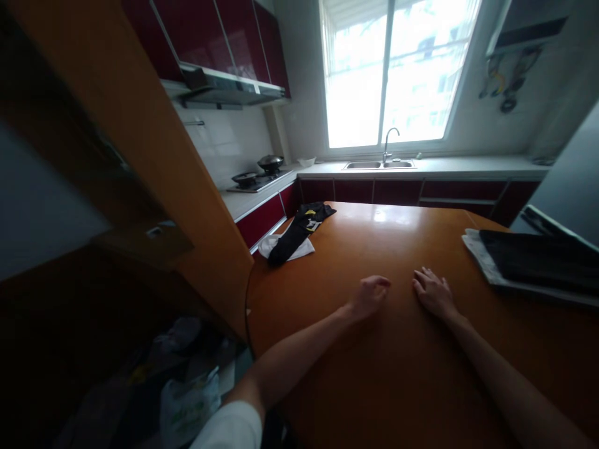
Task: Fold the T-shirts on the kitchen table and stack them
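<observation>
While both hands rest empty on the bench, left hand loosely curled and right hand flat, the dark garment is seen well beyond and leftward, nearer the left hand, its length running away diagonally

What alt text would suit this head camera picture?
Two bare hands, left hand loosely curled and right hand flat, rest on an orange table. Dark clothes lie far left; a folded pile lies right.

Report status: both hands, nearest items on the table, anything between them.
Left hand loosely curled, right hand flat, both empty on the table. Dark garment far left, folded dark cloth to the right. Nothing between.
</observation>
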The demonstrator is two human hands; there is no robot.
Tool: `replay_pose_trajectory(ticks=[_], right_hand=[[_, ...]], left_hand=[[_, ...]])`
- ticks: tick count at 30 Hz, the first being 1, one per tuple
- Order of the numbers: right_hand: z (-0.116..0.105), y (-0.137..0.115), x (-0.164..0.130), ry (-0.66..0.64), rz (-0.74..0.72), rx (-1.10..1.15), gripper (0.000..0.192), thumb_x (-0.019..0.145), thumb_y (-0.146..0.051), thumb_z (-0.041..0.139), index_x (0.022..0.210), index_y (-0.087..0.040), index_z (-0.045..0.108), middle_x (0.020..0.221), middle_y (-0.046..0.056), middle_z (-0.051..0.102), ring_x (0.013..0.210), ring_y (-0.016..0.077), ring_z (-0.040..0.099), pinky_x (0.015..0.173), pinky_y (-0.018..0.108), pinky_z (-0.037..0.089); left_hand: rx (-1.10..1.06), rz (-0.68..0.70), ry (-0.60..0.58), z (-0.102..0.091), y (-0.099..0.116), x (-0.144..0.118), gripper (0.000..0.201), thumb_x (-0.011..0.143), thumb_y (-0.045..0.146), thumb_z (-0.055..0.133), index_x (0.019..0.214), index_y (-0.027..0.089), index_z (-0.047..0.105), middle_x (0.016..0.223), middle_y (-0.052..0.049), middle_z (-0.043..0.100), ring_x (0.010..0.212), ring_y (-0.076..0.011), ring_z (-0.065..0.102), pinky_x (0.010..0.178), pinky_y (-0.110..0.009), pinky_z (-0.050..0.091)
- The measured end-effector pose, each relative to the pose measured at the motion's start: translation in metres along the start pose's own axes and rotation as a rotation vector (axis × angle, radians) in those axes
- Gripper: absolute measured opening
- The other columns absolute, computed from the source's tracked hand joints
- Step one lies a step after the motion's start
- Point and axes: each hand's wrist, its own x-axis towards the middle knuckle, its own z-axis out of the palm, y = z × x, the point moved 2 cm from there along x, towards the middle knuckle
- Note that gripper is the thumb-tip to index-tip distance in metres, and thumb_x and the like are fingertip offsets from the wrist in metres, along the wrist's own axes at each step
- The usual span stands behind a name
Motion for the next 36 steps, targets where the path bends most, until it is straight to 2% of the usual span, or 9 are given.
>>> replay_pose_trajectory(ticks=[9, 13, 18, 22, 26, 28, 30, 33, 36], right_hand=[[0.001, -0.002, 0.001, -0.003, 0.009, -0.031, 0.049, 0.099, -0.038, 0.038, 0.138, -0.016, 0.058, 0.156, 0.014, 0.045, 0.147, 0.0284, 0.036, 0.12, 0.055, 0.023], [0.001, -0.003, 0.003, 0.002, 0.013, -0.023, 0.048, 0.099, -0.037, 0.04, 0.138, -0.016, 0.059, 0.155, 0.015, 0.046, 0.146, 0.0288, 0.037, 0.12, 0.055, 0.023], [0.001, -0.003, 0.003, 0.009, 0.009, 0.005, 0.047, 0.098, -0.034, 0.042, 0.138, -0.016, 0.059, 0.154, 0.015, 0.047, 0.146, 0.0287, 0.038, 0.12, 0.055, 0.023], [0.003, -0.002, 0.004, 0.04, 0.008, 0.051, 0.045, 0.095, -0.033, 0.047, 0.134, -0.016, 0.062, 0.151, 0.017, 0.05, 0.145, 0.0305, 0.04, 0.119, 0.057, 0.023], [0.002, 0.004, 0.01, 0.11, 0.04, 0.278, 0.041, 0.09, -0.035, 0.05, 0.121, -0.016, 0.07, 0.144, 0.017, 0.058, 0.14, 0.0322, 0.046, 0.119, 0.059, 0.025], [-0.001, 0.012, 0.013, 0.164, 0.088, 0.514, 0.041, 0.088, -0.039, 0.05, 0.114, -0.017, 0.073, 0.132, 0.016, 0.067, 0.13, 0.031, 0.056, 0.114, 0.053, 0.035], [-0.006, 0.023, 0.014, 0.253, 0.157, 0.771, 0.044, 0.085, -0.045, 0.051, 0.108, -0.016, 0.074, 0.119, 0.015, 0.073, 0.117, 0.0292, 0.065, 0.106, 0.047, 0.047], [-0.019, 0.04, 0.011, 0.359, 0.273, 0.996, 0.048, 0.081, -0.053, 0.054, 0.103, -0.015, 0.074, 0.11, 0.015, 0.075, 0.104, 0.0284, 0.07, 0.092, 0.042, 0.055], [-0.034, 0.04, 0.005, 0.283, 0.221, 0.936, 0.044, 0.081, -0.052, 0.058, 0.102, -0.017, 0.074, 0.109, 0.014, 0.075, 0.104, 0.0277, 0.069, 0.089, 0.041, 0.056]], left_hand=[[0.404, -0.423, 0.378, -0.206, -0.121, 0.034, 0.034, 0.085, 0.016, 0.063, 0.119, 0.012, 0.067, 0.132, -0.02, 0.063, 0.133, -0.0352, 0.047, 0.114, -0.05, 0.033], [0.446, -0.491, 0.379, -0.237, -0.146, 0.026, 0.029, 0.077, 0.016, 0.069, 0.105, 0.008, 0.071, 0.117, -0.02, 0.069, 0.123, -0.0365, 0.055, 0.107, -0.047, 0.04], [0.389, -0.362, 0.455, -0.254, -0.131, 0.056, 0.018, 0.083, 0.013, 0.059, 0.095, 0.01, 0.073, 0.102, -0.016, 0.073, 0.11, -0.0316, 0.063, 0.099, -0.042, 0.045], [0.306, -0.156, 0.528, -0.237, -0.089, 0.096, 0.026, 0.089, 0.008, 0.049, 0.106, 0.011, 0.069, 0.113, -0.017, 0.069, 0.117, -0.0295, 0.058, 0.105, -0.044, 0.041], [0.198, 0.035, 0.406, -0.154, -0.039, 0.1, 0.026, 0.092, 0.006, 0.048, 0.106, 0.015, 0.067, 0.113, -0.011, 0.067, 0.111, -0.0231, 0.059, 0.104, -0.038, 0.043], [0.066, 0.187, 0.153, -0.098, -0.012, 0.077, 0.026, 0.093, 0.006, 0.048, 0.105, 0.017, 0.069, 0.111, -0.012, 0.068, 0.107, -0.0227, 0.06, 0.101, -0.037, 0.045], [-0.1, 0.432, -0.388, -0.047, 0.015, 0.04, 0.027, 0.095, 0.012, 0.053, 0.117, 0.016, 0.068, 0.117, -0.014, 0.066, 0.112, -0.0249, 0.06, 0.102, -0.038, 0.045], [-0.216, 0.629, -0.901, -0.015, 0.041, -0.013, 0.037, 0.085, 0.026, 0.075, 0.121, 0.021, 0.07, 0.12, -0.008, 0.069, 0.111, -0.0233, 0.066, 0.095, -0.03, 0.051], [-0.245, 0.541, -0.822, -0.024, 0.039, -0.021, 0.032, 0.093, 0.031, 0.066, 0.122, 0.021, 0.07, 0.123, -0.009, 0.069, 0.113, -0.0221, 0.066, 0.096, -0.03, 0.051]])
